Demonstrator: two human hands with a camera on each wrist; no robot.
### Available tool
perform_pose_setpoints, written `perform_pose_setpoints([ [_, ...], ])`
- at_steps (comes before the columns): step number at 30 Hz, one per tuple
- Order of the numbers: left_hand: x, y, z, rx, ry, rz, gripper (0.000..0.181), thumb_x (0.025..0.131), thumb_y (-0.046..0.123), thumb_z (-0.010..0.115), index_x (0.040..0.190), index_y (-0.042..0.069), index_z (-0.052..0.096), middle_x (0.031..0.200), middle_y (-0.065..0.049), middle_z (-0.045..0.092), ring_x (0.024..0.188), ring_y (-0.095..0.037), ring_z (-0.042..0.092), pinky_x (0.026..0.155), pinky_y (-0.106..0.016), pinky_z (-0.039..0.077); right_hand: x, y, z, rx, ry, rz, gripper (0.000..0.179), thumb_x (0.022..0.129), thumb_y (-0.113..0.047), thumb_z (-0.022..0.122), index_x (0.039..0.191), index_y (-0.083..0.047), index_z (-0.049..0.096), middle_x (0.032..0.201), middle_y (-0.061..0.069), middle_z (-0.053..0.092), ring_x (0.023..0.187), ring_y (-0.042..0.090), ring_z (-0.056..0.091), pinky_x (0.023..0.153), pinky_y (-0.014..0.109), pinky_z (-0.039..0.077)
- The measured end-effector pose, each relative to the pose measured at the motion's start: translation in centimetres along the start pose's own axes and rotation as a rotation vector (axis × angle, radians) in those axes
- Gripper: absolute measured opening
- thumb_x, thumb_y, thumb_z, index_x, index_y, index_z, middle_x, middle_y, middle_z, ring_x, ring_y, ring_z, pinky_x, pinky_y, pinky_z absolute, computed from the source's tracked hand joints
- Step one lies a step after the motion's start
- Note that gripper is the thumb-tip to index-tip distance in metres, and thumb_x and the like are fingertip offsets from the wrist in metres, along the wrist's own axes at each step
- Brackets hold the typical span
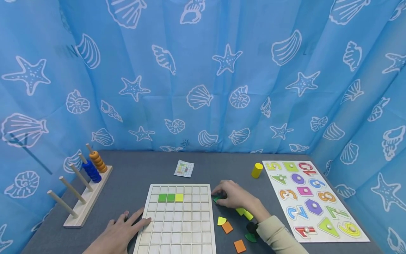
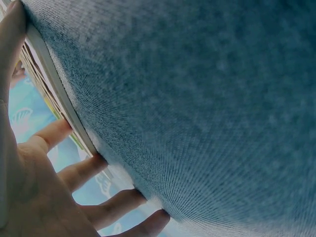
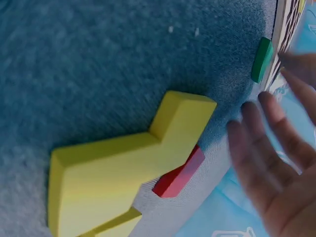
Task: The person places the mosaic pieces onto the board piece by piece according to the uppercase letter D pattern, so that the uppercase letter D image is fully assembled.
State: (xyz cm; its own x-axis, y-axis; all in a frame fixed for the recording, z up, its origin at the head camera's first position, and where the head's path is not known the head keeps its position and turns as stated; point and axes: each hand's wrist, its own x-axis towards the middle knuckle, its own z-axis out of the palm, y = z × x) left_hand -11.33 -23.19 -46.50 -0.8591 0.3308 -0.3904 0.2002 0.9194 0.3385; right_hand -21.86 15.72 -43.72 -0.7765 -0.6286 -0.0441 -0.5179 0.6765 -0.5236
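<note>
A pale wooden grid board [image 1: 168,227] lies flat, two green squares [image 1: 166,197] and one yellow square [image 1: 179,197] sitting in its upper cells. My left hand [image 1: 122,231] rests at the board's left edge with fingers spread, and the left wrist view shows its fingertips along the board's side [image 2: 61,101]. Beside the board's upper right edge, my right hand [image 1: 233,195] reaches over a dark green block [image 3: 262,59] on the cloth. Its fingers are extended, close to that block, with no piece seen between them. Yellow blocks [image 3: 103,173] and a red block [image 3: 178,174] lie nearby.
Loose orange squares [image 1: 227,227] and other pieces lie right of the board. A patterned card [image 1: 184,168] and a yellow cylinder [image 1: 257,170] stand behind. A number puzzle [image 1: 298,192] is at right, a peg stacker [image 1: 92,197] at left.
</note>
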Motion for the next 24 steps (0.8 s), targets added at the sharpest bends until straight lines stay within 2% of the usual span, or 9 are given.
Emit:
perform_pose_setpoints([
  [3, -0.03, -0.02, 0.03, 0.003, 0.001, 0.003, 0.102, 0.066, 0.079, 0.078, 0.151, 0.030, 0.049, 0.162, -0.015, 0.039, 0.134, -0.067, 0.040, 0.088, -0.088, 0.035, -0.14, -0.15, 0.17, -0.027, 0.016, 0.050, 0.029, 0.084, -0.013, 0.084, 0.111, -0.004, 0.078, 0.096, 0.005, 0.069, 0.082, 0.016, 0.053, 0.069, 0.027, 0.047],
  [6, -0.04, -0.03, 0.04, 0.003, 0.002, 0.004, 0.102, 0.066, 0.078, 0.079, 0.151, 0.030, 0.049, 0.162, -0.015, 0.038, 0.134, -0.067, 0.040, 0.088, -0.088, 0.035, -0.19, -0.33, 0.27, -0.017, 0.009, 0.074, 0.026, 0.083, -0.002, 0.080, 0.110, -0.002, 0.078, 0.098, 0.006, 0.071, 0.085, 0.017, 0.056, 0.071, 0.031, 0.050],
  [9, 0.00, 0.00, 0.03, 0.000, -0.001, -0.006, 0.103, 0.066, 0.077, 0.080, 0.151, 0.030, 0.049, 0.163, -0.015, 0.038, 0.135, -0.066, 0.040, 0.090, -0.088, 0.035, -0.17, -0.54, 0.27, -0.006, 0.007, 0.075, 0.031, 0.080, 0.008, 0.073, 0.110, -0.001, 0.078, 0.100, 0.008, 0.072, 0.086, 0.019, 0.058, 0.071, 0.032, 0.051],
  [11, 0.04, 0.05, 0.03, 0.000, -0.003, -0.014, 0.103, 0.065, 0.077, 0.080, 0.151, 0.030, 0.049, 0.162, -0.015, 0.039, 0.135, -0.066, 0.039, 0.091, -0.088, 0.034, -0.13, -0.58, 0.32, -0.011, 0.017, 0.072, 0.030, 0.080, 0.005, 0.075, 0.110, -0.001, 0.078, 0.096, 0.007, 0.072, 0.083, 0.017, 0.055, 0.067, 0.028, 0.047],
  [13, 0.06, 0.09, 0.02, 0.000, -0.005, -0.022, 0.103, 0.065, 0.077, 0.080, 0.151, 0.030, 0.049, 0.162, -0.015, 0.039, 0.136, -0.066, 0.039, 0.091, -0.088, 0.034, -0.05, -0.64, 0.39, -0.016, 0.029, 0.065, 0.021, 0.082, -0.002, 0.080, 0.103, -0.001, 0.079, 0.083, 0.004, 0.067, 0.073, 0.012, 0.050, 0.061, 0.024, 0.040],
  [16, 0.07, 0.15, 0.01, -0.001, -0.006, -0.025, 0.103, 0.065, 0.077, 0.080, 0.151, 0.030, 0.049, 0.162, -0.014, 0.039, 0.136, -0.066, 0.039, 0.092, -0.088, 0.034, 0.05, -0.63, 0.60, -0.026, 0.048, 0.041, 0.010, 0.083, -0.011, 0.084, 0.086, -0.005, 0.076, 0.065, -0.003, 0.048, 0.059, 0.006, 0.036, 0.053, 0.020, 0.026],
  [18, 0.07, 0.17, 0.00, -0.004, -0.006, -0.024, 0.102, 0.065, 0.077, 0.080, 0.151, 0.030, 0.049, 0.162, -0.015, 0.039, 0.136, -0.066, 0.039, 0.092, -0.088, 0.034, 0.13, -0.65, 0.72, -0.020, 0.053, 0.024, 0.014, 0.085, -0.011, 0.082, 0.078, -0.007, 0.071, 0.060, -0.005, 0.036, 0.053, 0.004, 0.028, 0.051, 0.019, 0.020],
  [21, 0.03, 0.13, 0.00, -0.008, -0.004, -0.018, 0.102, 0.066, 0.077, 0.080, 0.151, 0.030, 0.049, 0.163, -0.015, 0.038, 0.136, -0.066, 0.039, 0.091, -0.089, 0.034, 0.17, -0.66, 0.83, -0.011, 0.060, 0.008, 0.016, 0.086, -0.007, 0.079, 0.074, -0.007, 0.069, 0.058, -0.007, 0.031, 0.050, 0.002, 0.026, 0.049, 0.018, 0.019],
  [24, 0.02, 0.03, 0.05, -0.008, -0.003, -0.012, 0.102, 0.065, 0.077, 0.080, 0.151, 0.030, 0.049, 0.163, -0.015, 0.038, 0.136, -0.066, 0.039, 0.090, -0.089, 0.034, 0.17, -0.69, 0.88, -0.010, 0.066, 0.013, 0.013, 0.087, -0.006, 0.078, 0.076, -0.007, 0.070, 0.058, -0.007, 0.033, 0.049, 0.002, 0.028, 0.048, 0.018, 0.020],
])
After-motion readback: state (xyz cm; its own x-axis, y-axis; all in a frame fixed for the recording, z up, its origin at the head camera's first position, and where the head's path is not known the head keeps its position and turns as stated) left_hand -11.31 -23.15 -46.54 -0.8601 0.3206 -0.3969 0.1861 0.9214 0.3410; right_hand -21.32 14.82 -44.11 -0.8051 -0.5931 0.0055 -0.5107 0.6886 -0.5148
